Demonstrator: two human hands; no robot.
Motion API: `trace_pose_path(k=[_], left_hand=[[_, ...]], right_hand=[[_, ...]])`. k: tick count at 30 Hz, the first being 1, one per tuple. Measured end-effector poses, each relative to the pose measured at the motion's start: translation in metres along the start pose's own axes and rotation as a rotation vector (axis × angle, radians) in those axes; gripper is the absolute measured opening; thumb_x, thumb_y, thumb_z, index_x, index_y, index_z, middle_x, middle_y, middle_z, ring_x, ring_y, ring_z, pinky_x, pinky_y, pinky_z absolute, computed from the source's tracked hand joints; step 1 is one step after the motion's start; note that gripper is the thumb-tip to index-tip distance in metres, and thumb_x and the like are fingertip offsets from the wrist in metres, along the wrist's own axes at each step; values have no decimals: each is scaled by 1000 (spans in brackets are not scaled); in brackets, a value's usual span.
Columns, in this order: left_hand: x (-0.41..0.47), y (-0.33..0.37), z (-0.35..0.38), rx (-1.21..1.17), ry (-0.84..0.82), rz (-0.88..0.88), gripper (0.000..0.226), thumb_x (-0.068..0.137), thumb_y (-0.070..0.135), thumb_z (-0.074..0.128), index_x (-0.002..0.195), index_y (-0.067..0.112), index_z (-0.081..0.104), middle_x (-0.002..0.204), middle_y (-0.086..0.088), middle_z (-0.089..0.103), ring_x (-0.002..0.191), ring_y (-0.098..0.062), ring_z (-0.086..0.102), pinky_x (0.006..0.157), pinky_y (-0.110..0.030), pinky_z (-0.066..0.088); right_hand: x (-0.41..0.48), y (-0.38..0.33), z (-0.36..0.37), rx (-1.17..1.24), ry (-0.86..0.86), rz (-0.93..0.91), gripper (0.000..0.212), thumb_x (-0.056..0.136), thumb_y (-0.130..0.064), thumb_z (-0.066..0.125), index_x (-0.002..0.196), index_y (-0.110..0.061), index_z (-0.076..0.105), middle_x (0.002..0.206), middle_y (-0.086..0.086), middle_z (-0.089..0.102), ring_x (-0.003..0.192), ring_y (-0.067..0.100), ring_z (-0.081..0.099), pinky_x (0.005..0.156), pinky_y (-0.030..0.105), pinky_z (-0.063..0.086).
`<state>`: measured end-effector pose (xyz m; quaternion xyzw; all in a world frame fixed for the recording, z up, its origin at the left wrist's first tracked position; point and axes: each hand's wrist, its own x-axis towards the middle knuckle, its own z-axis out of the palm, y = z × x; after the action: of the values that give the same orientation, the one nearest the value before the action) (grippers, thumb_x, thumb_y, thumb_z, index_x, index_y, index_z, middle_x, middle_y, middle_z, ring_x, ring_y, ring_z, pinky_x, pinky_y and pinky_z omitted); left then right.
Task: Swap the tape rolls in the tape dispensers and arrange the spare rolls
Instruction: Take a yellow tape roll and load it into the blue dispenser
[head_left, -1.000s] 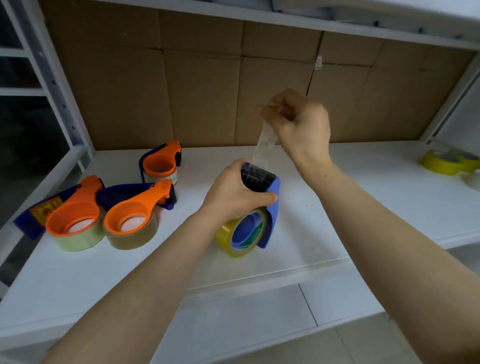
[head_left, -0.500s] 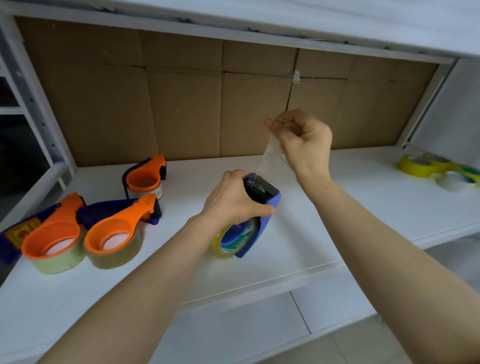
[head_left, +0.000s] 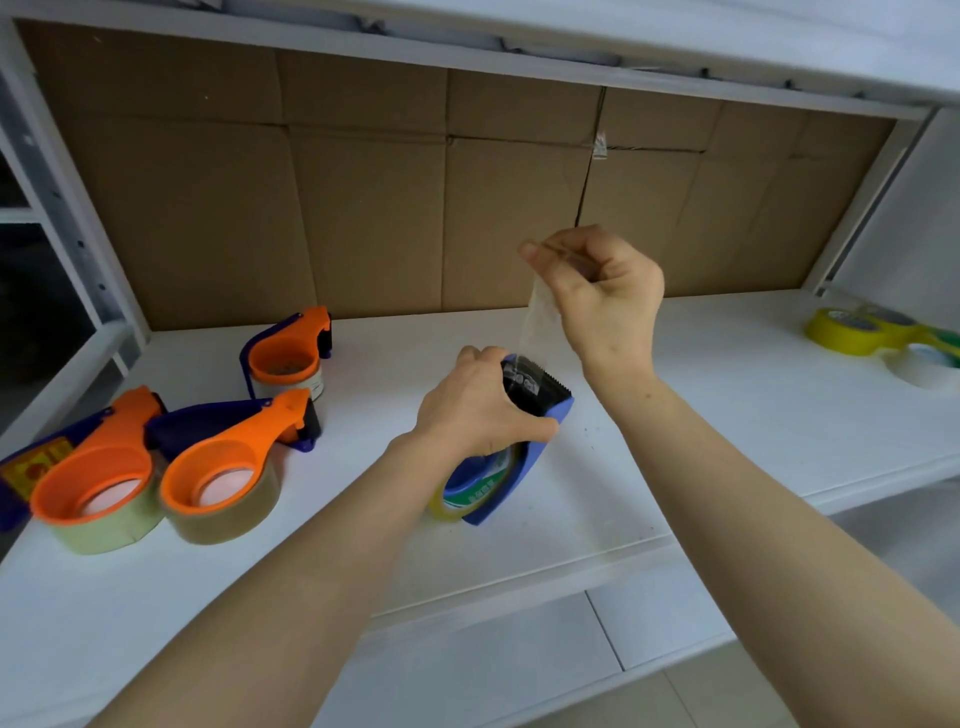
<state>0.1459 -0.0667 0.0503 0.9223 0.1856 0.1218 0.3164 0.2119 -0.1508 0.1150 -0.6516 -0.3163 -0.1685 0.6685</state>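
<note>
My left hand (head_left: 480, 410) grips a blue tape dispenser (head_left: 524, 457) standing on the white shelf (head_left: 597, 519), with a yellow roll (head_left: 452, 506) loaded in it. My right hand (head_left: 602, 296) is above it, pinching the free end of the clear tape strip (head_left: 540, 325), which runs up from the black toothed cutter (head_left: 537, 384). Three orange-and-blue dispensers lie at the left: one at the back (head_left: 285, 353), one in the middle (head_left: 228, 467), one at the far left (head_left: 88, 478). Spare rolls sit at the far right: a yellow one (head_left: 847, 327) and a white one (head_left: 924, 366).
A brown cardboard panel (head_left: 363, 208) backs the shelf. An upper shelf (head_left: 675, 47) hangs overhead. White uprights (head_left: 862, 202) frame the right side and a metal post (head_left: 67, 218) the left. The shelf's front edge (head_left: 519, 608) runs below my forearms, with tiled floor beneath.
The view has tilted up and right. My right hand keeps the tape strip stretched above the cutter. My left hand has tilted the dispenser further over on the shelf.
</note>
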Motion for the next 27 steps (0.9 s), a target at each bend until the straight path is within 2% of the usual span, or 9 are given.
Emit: trace_pose_path(k=[4,9,12,14,17,20,24,27], left_hand=[[1,0,1,15,-12,-4,85,61,48,74,133,24,37,112,8,38,97,-12,47,81,-32,46],[2,2,-1,31,-23,-10,86,62,49,73,134,22,36,119,5,41,104,-16,51,85,-34,49],[2,4,1,62,-43,-8,75,60,50,74,123,23,44,111,5,43,98,-17,54,78,-34,49],[2,5,3,88,-44,3,68,59,50,74,116,24,48,107,5,44,94,-18,55,73,-32,47],[2,1,0,37,-16,-2,81,59,51,76,129,26,43,115,6,45,96,-13,50,78,-30,46],[0,-1,-4,5,-1,-4,83,58,51,77,130,27,43,117,8,46,96,-12,48,77,-28,43],[-4,-2,-4,-44,26,-1,84,57,52,78,130,29,43,120,8,46,105,-14,52,85,-33,48],[-8,-6,-5,-76,54,0,85,56,51,78,130,30,42,122,8,45,107,-13,51,88,-35,49]], right_hand=[[5,2,2,62,40,83,22,76,-19,75,62,-25,60,49,-20,58,53,-2,52,58,16,44],[8,6,8,197,99,165,27,78,-16,73,58,-21,56,44,-16,51,52,9,46,57,23,42],[9,5,12,267,98,177,29,79,-13,72,58,-18,52,47,-13,47,49,9,41,52,22,39],[16,6,10,247,98,196,30,79,-13,72,57,-17,51,47,-10,46,48,9,40,51,21,38],[25,18,-1,191,162,285,30,80,-16,71,58,-16,52,50,-5,48,47,9,43,52,21,41],[28,28,-9,158,171,321,28,80,-18,72,60,-14,52,54,-1,49,48,10,42,50,20,40],[29,43,-17,135,213,407,27,80,-20,72,60,-16,54,52,-4,48,43,7,40,48,20,37],[18,64,-22,76,193,536,21,82,-24,70,69,-13,57,56,-2,49,40,6,38,48,19,35]])
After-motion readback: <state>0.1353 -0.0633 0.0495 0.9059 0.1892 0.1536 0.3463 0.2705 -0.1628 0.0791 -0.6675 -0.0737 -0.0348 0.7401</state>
